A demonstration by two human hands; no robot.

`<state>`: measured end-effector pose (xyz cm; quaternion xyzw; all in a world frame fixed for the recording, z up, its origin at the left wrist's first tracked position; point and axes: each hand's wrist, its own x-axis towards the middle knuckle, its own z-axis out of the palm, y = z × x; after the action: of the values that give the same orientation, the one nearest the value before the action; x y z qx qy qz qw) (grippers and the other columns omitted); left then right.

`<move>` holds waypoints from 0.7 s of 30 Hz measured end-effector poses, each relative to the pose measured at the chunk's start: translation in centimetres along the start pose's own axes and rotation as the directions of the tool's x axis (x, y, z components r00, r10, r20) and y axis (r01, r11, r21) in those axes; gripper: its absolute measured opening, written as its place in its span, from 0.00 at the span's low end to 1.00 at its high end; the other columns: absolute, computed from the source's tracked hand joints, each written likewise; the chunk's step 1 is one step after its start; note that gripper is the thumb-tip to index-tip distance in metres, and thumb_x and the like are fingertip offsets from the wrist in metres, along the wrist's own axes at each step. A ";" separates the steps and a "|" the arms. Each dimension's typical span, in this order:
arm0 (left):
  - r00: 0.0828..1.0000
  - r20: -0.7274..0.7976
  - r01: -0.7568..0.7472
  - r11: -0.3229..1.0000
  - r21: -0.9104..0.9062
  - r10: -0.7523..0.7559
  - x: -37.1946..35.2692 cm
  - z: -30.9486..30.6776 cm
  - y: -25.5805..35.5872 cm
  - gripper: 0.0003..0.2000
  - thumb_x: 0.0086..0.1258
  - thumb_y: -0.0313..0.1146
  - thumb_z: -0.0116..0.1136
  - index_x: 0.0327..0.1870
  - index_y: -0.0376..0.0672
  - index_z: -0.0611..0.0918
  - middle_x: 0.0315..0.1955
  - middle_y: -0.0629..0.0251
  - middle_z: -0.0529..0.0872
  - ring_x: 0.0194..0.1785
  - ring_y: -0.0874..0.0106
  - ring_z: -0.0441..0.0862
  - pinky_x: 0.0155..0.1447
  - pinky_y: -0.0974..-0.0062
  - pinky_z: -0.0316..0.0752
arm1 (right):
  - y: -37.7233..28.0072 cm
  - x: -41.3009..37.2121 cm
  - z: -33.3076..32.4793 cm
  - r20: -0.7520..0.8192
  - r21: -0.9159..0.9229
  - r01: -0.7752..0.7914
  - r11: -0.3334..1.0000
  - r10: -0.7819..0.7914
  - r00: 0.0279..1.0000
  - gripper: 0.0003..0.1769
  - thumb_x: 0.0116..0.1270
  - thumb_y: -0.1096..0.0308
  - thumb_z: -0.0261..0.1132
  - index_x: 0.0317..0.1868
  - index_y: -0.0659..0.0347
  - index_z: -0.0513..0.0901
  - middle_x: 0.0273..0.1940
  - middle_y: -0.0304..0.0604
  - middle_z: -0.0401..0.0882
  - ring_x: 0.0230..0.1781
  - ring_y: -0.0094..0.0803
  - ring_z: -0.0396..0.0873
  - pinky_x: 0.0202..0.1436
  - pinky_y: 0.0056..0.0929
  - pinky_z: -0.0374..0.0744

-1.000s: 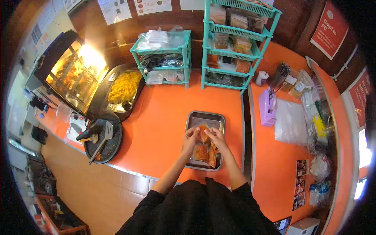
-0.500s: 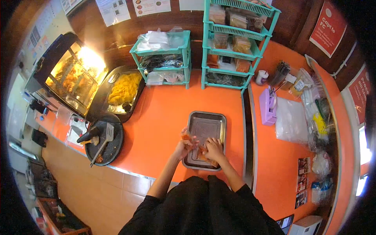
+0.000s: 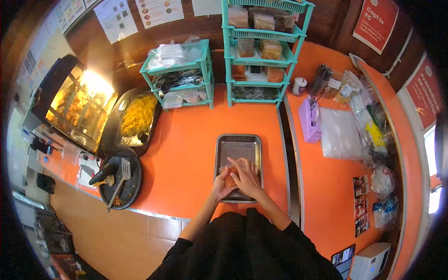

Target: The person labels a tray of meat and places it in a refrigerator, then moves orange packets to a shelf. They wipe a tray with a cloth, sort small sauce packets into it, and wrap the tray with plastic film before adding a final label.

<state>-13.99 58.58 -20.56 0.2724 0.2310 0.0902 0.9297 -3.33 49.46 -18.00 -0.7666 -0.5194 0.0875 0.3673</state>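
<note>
Packet point(image 3: 227, 180) cradled in our curled left hand point(image 3: 222, 188) over the tray point(image 3: 238, 148) on the table point(image 3: 186, 158), we spread our right hand point(image 3: 248, 181) across it, apparently mid-sorting; the next move seemed to call for a light, steady grip.

From here I can't tell whether the orange packet point(image 3: 228, 180) is one or several: the left hand point(image 3: 221, 188) and right hand point(image 3: 247, 179) cover most of it, and part of the tray point(image 3: 238, 136) near the counter's point(image 3: 182, 144) front edge. At the back edge, my picture crops the tall rack's point(image 3: 263, 33) top. Glare blurs the display case's point(image 3: 51, 84) food point(image 3: 74, 103).
</note>
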 end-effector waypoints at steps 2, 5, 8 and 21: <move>0.984 0.171 0.000 0.961 -0.278 0.049 0.0 -0.7 -0.5 0.24 0.76 0.49 0.33 0.68 0.50 0.63 0.63 0.54 0.68 0.62 0.58 0.70 0.65 0.54 0.64 | -0.1 -1.4 0.3 0.072 -0.205 0.031 0.978 -0.017 0.997 0.30 0.67 0.51 0.55 0.69 0.34 0.59 0.60 0.48 0.60 0.60 0.46 0.61 0.61 0.58 0.55; 0.974 0.187 -0.050 0.924 -0.379 0.129 -0.2 -1.7 -1.1 0.22 0.75 0.50 0.35 0.67 0.55 0.62 0.60 0.53 0.71 0.63 0.53 0.69 0.65 0.53 0.64 | 1.2 -2.9 0.4 0.023 -0.342 0.059 0.938 -0.054 0.998 0.32 0.66 0.52 0.56 0.70 0.32 0.57 0.62 0.47 0.58 0.63 0.52 0.56 0.63 0.56 0.53; 0.988 0.149 0.027 0.931 -0.363 0.030 -0.5 -2.3 -1.0 0.18 0.74 0.47 0.42 0.62 0.57 0.65 0.51 0.55 0.75 0.57 0.51 0.73 0.61 0.51 0.68 | 4.3 -2.9 1.0 -0.014 -0.427 -0.089 0.900 0.091 0.996 0.31 0.66 0.52 0.57 0.68 0.49 0.62 0.64 0.50 0.57 0.67 0.53 0.52 0.64 0.61 0.51; 0.978 -0.010 -0.202 0.957 0.210 0.209 0.2 0.7 0.9 0.16 0.65 0.26 0.59 0.51 0.49 0.71 0.43 0.63 0.78 0.42 0.73 0.79 0.40 0.76 0.78 | 4.1 1.7 -1.5 0.279 0.604 -0.338 0.721 0.206 0.938 0.14 0.56 0.68 0.72 0.36 0.61 0.74 0.33 0.34 0.76 0.36 0.22 0.75 0.42 0.22 0.74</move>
<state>-13.48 59.02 -19.64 0.3890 0.2243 0.1660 0.8780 1.15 49.43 -19.18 -0.6495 -0.3717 0.3868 0.5388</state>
